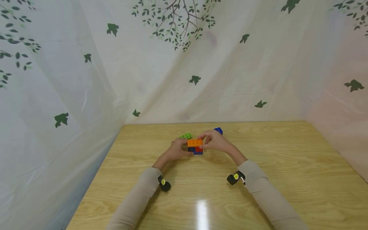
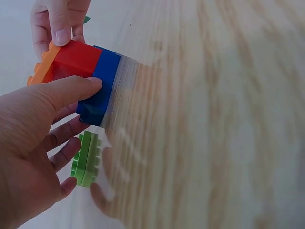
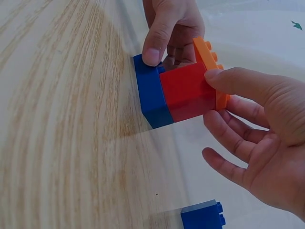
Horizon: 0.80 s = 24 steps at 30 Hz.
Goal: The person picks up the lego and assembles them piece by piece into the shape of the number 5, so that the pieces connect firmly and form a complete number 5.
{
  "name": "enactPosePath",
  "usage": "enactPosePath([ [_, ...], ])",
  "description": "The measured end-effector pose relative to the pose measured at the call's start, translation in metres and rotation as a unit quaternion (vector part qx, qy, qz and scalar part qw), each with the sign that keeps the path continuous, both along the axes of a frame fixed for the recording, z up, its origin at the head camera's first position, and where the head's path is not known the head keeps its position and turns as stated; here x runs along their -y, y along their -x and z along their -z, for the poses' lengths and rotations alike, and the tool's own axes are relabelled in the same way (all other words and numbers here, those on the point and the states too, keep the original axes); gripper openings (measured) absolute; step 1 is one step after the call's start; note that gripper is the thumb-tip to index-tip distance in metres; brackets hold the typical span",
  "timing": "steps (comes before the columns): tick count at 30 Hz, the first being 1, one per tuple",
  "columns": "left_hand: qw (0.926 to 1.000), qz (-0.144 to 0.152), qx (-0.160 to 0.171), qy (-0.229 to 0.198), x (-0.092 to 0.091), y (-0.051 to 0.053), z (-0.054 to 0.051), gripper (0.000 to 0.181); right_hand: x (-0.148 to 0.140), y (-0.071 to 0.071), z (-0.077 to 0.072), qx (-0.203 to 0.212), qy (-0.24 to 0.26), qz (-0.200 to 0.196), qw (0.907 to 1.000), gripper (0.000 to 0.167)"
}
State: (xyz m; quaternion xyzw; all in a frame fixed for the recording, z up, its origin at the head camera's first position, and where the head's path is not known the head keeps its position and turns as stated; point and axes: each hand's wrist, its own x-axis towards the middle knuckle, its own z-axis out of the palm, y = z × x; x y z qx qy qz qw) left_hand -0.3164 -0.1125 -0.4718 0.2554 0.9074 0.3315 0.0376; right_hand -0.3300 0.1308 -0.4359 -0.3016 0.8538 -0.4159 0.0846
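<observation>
In the middle of the table, both hands are on a small stack of toy building bricks. A long blue brick (image 3: 152,93) forms its bottom, a red brick (image 3: 187,93) sits on one end of that, and a thin orange brick (image 1: 195,142) lies across the top. My left hand (image 1: 176,149) grips the blue brick, thumb on its near side and fingers behind, partly hidden. The right hand (image 1: 215,141) pinches the orange brick at its right end, over the red one. Beneath the orange brick's left part is a gap.
Behind the stack, slightly left, lies a green studded piece (image 1: 186,136), seemingly two layers thick in the left wrist view. Another blue brick (image 1: 218,130) stands beyond the right hand. A pale curtain (image 1: 161,95) hangs along the far edge of the wooden table (image 1: 287,159).
</observation>
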Motion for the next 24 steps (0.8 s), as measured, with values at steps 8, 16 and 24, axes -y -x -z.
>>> enactPosePath([
  [8, 1.0, 0.001, 0.0, -0.003, -0.0002, -0.0001, 0.0014, 0.03, -0.0005, -0.0006, -0.0007, 0.001, -0.003, 0.002, 1.0, 0.037],
  [16, 0.9999, 0.006, 0.004, -0.01, -0.0016, 0.0, 0.0022, 0.029, -0.0022, -0.0021, -0.0024, 0.006, -0.004, -0.001, 1.0, 0.037],
  [24, 0.9997, 0.004, 0.015, -0.019, -0.0038, -0.0015, -0.0011, 0.03, -0.0029, -0.0062, -0.0066, 0.008, -0.008, -0.006, 0.9999, 0.036],
])
